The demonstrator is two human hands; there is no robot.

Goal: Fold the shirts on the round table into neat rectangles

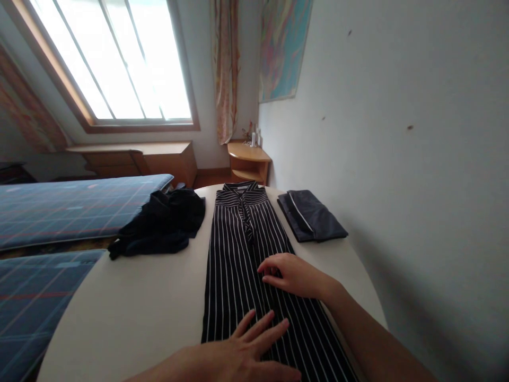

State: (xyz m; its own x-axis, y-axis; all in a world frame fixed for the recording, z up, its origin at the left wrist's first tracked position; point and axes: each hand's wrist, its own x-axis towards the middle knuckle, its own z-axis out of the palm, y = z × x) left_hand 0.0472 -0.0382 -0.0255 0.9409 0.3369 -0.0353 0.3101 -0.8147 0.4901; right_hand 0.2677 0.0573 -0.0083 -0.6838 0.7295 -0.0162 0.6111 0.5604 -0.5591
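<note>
A black garment with white stripes [230, 265] lies lengthwise on a white round table [151, 297], its collar at the far end and its sides folded in to a long strip. Over its near part is my left hand [254, 350], fingers spread and flat, with nothing held. My right hand [292, 273] is over the garment's middle, a little farther off and to the right. Its fingers are bent but apart, and I see no cloth between them. The garment's near end runs out of view beneath my left hand.
A crumpled black garment [170, 217] lies at the table's far left. A folded dark grey garment [318, 217] lies at the far right, near the white wall [417, 185]. Plaid mattresses [79, 207] stand left of the table. A wooden corner shelf [248, 152] is behind.
</note>
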